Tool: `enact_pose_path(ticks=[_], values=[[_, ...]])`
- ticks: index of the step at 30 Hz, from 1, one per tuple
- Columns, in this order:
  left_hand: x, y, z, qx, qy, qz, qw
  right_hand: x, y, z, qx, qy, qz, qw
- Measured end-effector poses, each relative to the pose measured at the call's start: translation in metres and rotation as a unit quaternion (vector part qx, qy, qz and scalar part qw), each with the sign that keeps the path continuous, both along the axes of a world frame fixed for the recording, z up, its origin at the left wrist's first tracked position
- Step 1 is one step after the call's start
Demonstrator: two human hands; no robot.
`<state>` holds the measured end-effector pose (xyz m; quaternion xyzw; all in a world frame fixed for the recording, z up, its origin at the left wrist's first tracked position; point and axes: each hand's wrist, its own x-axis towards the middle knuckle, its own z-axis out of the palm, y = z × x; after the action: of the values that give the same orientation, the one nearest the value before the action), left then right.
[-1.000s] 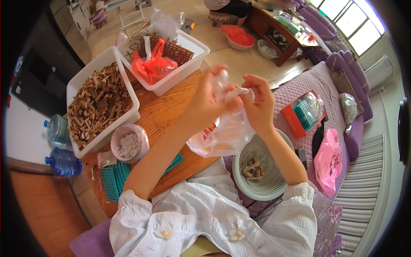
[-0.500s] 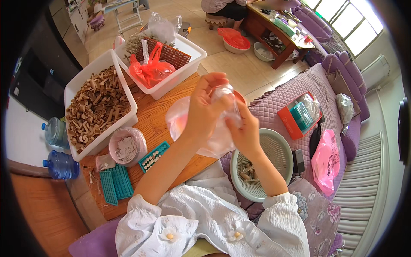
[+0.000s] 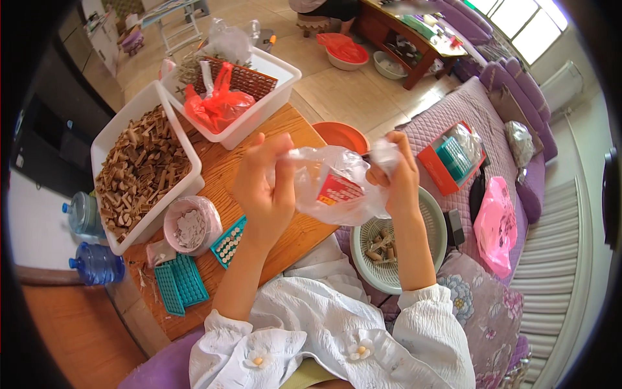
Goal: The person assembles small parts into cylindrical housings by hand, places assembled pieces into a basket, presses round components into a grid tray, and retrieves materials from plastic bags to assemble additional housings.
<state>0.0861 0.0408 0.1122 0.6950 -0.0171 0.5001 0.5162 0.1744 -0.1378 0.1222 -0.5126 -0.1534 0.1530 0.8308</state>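
A clear plastic bag (image 3: 319, 205) with a red printed patch is stretched between my hands above the table's front edge. My left hand (image 3: 267, 185) pinches its left side, thumb and fingers slightly blurred. At the other end, my right hand (image 3: 400, 175) is closed round a bunched part of the plastic. Whether anything lies inside the bag is hard to make out. Below my right forearm sits a pale green basket (image 3: 360, 259) with some brownish pieces in it. A teal tray (image 3: 228, 245) holding small round pale pieces lies left of my left forearm.
On the wooden table (image 3: 285, 249) stand a white bin (image 3: 197, 170) of brown pieces, another white bin (image 3: 289, 76) with red bags, a pink-lined tub (image 3: 170, 228) and teal trays (image 3: 183, 285). An orange basin (image 3: 340, 135) is beyond. A red box (image 3: 433, 170) rests on the sofa at right.
My hands have moved apart, pulling the bag sideways, and its red patch now shows. My left hand went left, my right hand right. The orange basin behind has come into fuller view.
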Motion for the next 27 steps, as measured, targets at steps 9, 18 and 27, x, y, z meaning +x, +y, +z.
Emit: enact_pose_path(ticks=[9, 18, 27], values=[[-0.02, -0.049, 0.003, 0.22, -0.016, -0.054, 0.974, -0.041, 0.001, -0.009, -0.221, -0.294, 0.143, 0.919], [-0.023, -0.058, 0.016, 0.205, 0.066, -0.143, 0.966, -0.052, 0.007, -0.042, -0.225, -0.4, 0.183, 0.869], [-0.067, -0.106, -0.014, 0.302, 0.102, -0.216, 0.923, -0.043, 0.035, -0.056, -0.189, -0.361, -0.057, 0.911]])
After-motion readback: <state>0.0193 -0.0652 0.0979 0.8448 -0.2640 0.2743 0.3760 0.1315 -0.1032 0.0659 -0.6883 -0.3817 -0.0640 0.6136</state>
